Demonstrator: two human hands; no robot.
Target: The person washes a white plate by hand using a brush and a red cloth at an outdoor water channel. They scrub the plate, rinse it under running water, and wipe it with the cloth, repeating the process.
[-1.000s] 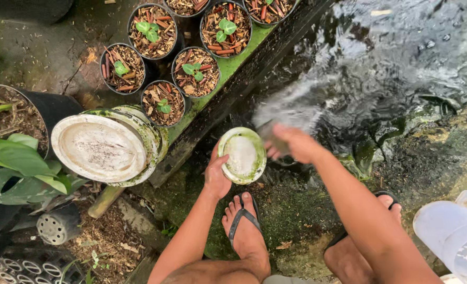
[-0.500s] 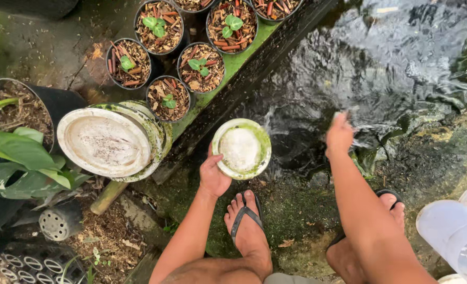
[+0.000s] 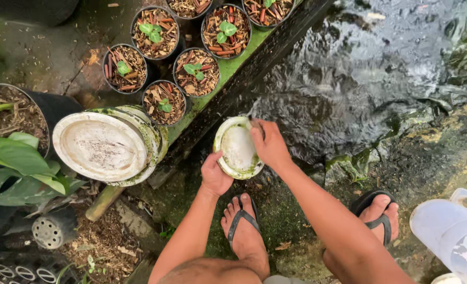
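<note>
My left hand (image 3: 214, 174) grips the lower left rim of a small round white saucer (image 3: 237, 149) stained green with algae. The saucer is tilted and held above the wet ground beside rippling water (image 3: 370, 68). My right hand (image 3: 268, 144) rests on the saucer's right side, fingers curled over its upper rim. Below the saucer, both my feet in black flip-flops (image 3: 242, 220) stand on mossy ground.
A stack of larger white algae-stained saucers (image 3: 107, 144) sits to the left. Several small black pots of seedlings (image 3: 165, 102) stand on a green ledge behind. A big potted leafy plant (image 3: 9, 152) is far left, a translucent plastic jug (image 3: 454, 231) at lower right.
My right hand came back from the water at the right and now lies on the saucer's right rim. The left hand kept hold of the saucer.
</note>
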